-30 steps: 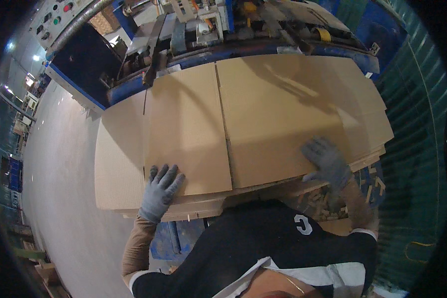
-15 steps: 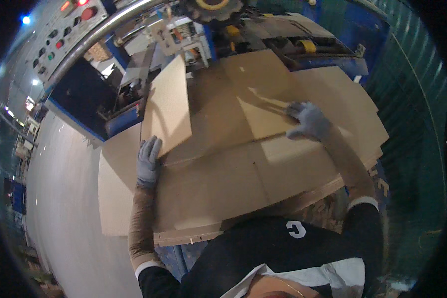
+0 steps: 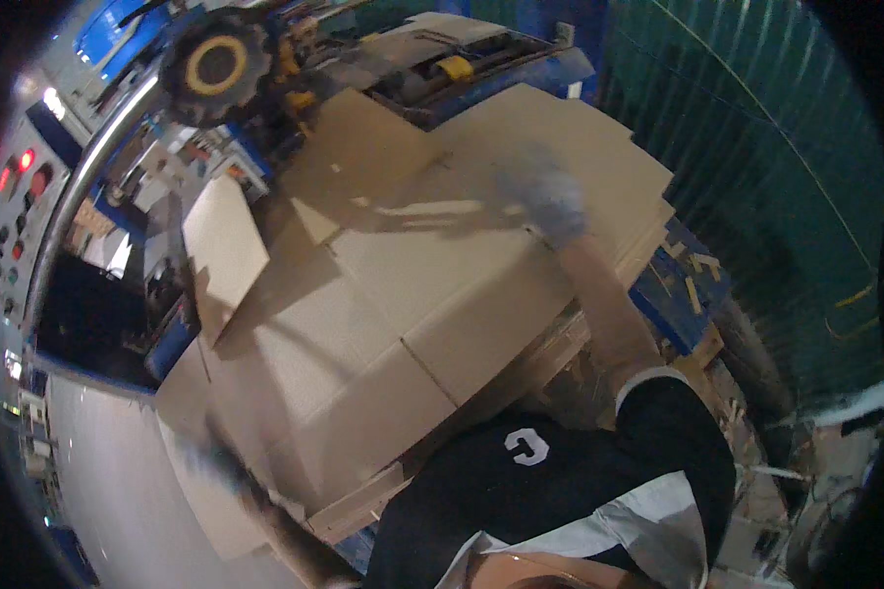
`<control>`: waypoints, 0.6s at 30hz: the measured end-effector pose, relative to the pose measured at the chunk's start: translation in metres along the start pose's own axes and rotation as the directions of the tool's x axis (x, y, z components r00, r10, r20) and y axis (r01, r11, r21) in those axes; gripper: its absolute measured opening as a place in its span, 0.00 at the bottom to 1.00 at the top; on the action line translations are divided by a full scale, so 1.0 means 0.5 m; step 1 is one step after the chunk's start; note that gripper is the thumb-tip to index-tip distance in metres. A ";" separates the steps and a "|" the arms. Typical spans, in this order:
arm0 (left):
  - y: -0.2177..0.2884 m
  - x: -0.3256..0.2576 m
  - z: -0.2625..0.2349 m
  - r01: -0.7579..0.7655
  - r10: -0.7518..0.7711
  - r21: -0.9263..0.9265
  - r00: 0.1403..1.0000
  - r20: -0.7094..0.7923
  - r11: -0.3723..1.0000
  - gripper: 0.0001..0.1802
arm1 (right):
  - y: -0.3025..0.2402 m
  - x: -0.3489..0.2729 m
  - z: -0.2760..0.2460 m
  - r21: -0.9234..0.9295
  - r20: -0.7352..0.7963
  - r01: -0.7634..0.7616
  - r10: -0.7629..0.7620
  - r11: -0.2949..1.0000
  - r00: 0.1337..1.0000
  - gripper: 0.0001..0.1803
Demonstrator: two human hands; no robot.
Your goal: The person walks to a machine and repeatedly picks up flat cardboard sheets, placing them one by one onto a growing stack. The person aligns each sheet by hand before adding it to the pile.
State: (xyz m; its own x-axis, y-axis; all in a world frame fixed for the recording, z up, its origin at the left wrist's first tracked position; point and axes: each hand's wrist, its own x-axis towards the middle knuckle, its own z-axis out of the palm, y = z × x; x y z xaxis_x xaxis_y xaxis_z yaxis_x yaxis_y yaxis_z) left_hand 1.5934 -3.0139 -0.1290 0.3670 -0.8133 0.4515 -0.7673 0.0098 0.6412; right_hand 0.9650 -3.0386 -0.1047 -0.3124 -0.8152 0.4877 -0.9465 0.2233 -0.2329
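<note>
A large brown cardboard sheet (image 3: 481, 265), scored and slotted, lies on top of a stack before me. One flap (image 3: 224, 245) stands tilted up at its far left, and another flap (image 3: 359, 147) rises at the far middle. My right hand (image 3: 550, 196), in a grey glove, is over the right part of the cardboard; motion smears its fingers. Near the left edge of the stack is my left hand (image 3: 211, 456), gloved too and strongly blurred. I cannot tell whether either hand touches the cardboard.
Behind the stack stands a blue machine with a dark wheel (image 3: 216, 67). A control panel (image 3: 20, 231) with buttons and a metal rail (image 3: 69, 211) are at the left. Cardboard scraps (image 3: 695, 280) lie on a blue surface at the right, beside a green corrugated wall (image 3: 746, 157).
The view has turned, so the machine and panel sit further left. My left hand has come away from the left flap toward me. My right hand has left the far middle flap.
</note>
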 end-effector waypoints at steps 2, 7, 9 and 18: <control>-0.088 -0.083 -0.106 0.330 -0.341 -0.084 0.920 -0.192 0.940 0.36 | 0.164 -0.074 -0.054 0.200 -0.126 -0.583 0.611 0.787 0.782 0.19; -0.191 -0.185 -0.193 0.666 -0.653 -0.205 0.541 -0.530 0.718 0.39 | 0.444 -0.161 0.032 -0.271 -0.159 -0.210 0.171 0.939 0.972 0.25; -0.197 -0.190 -0.191 0.643 -0.672 -0.295 0.479 -0.565 0.707 0.34 | 0.489 -0.147 0.072 0.650 -0.164 -0.121 0.294 0.750 0.942 0.23; -0.303 -0.209 -0.259 0.366 -0.578 -0.449 0.563 -0.591 0.815 0.23 | 0.354 -0.112 -0.028 0.919 -0.122 -0.185 0.697 0.348 0.706 0.24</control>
State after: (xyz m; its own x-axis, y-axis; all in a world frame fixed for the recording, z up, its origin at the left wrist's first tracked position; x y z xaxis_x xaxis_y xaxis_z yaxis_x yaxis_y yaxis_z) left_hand 1.7396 -2.8549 -0.1930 0.9607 -0.1203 0.2502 -0.2553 -0.0288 0.9664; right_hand 0.8138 -2.9462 -0.1616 -0.8906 -0.3546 0.2848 -0.1974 -0.2626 -0.9445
